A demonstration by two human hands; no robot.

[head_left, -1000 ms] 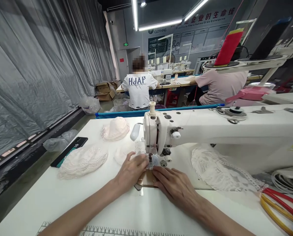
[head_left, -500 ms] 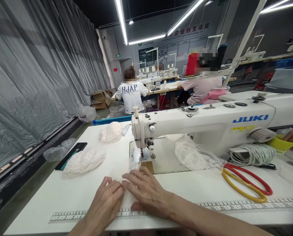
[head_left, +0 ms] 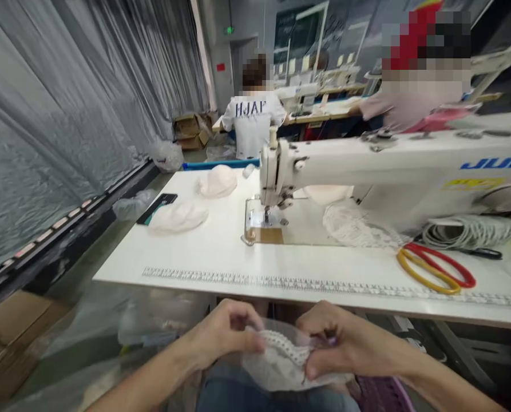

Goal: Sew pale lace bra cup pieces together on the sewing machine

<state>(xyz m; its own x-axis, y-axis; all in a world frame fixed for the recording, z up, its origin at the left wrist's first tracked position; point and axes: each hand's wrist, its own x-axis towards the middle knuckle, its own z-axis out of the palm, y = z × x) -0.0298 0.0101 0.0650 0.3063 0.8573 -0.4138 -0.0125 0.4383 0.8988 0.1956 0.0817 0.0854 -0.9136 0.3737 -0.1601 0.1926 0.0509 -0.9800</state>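
Note:
Both my hands are down in my lap, below the front edge of the sewing table (head_left: 221, 252). My left hand (head_left: 223, 332) is closed in a pinch on the left end of a small white lace piece (head_left: 281, 357). My right hand (head_left: 345, 343) is closed on the piece's right end, thumb underneath. The lace is stretched between the two hands. The white sewing machine (head_left: 367, 166) stands on the table beyond them, its needle area (head_left: 266, 214) with nothing under it.
Two pale lace caps (head_left: 178, 216) (head_left: 216, 182) lie on the table's left, beside a dark phone (head_left: 157, 207). More lace (head_left: 358, 226), red and yellow rings (head_left: 435, 272) and coiled cord (head_left: 470, 232) lie to the right. Two people sit at benches behind. Plastic bags (head_left: 161, 315) hang under the table.
My hands have left the table top and dropped to my lap, now holding a lace piece between them. The view has pulled back and tilted down.

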